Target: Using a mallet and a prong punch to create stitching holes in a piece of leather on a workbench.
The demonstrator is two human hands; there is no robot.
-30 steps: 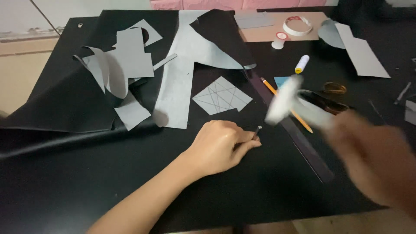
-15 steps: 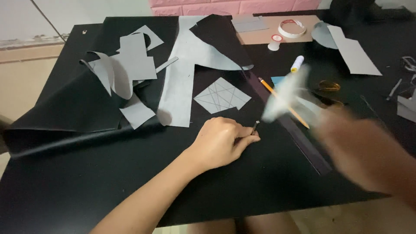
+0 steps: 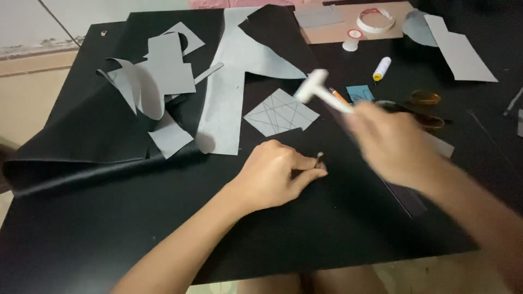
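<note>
Before us, our left hand (image 3: 275, 177) on the desk (image 3: 109, 228), scored square (image 3: 281, 112) behind it, tape roll (image 3: 375, 20) far back, mallet (image 3: 321, 92) at right.

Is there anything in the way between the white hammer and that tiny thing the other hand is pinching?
Nothing visible. The right hand holds the white hammer raised, blurred. Below, the left hand pinches a small tool on the black sheet. Between them lies only bare black sheet.

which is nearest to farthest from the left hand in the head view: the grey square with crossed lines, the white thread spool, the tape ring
From the left hand:
1. Grey square with crossed lines, just beyond the hand.
2. White thread spool, farther back to the right.
3. Tape ring, at the far edge, on the tan board.
</note>
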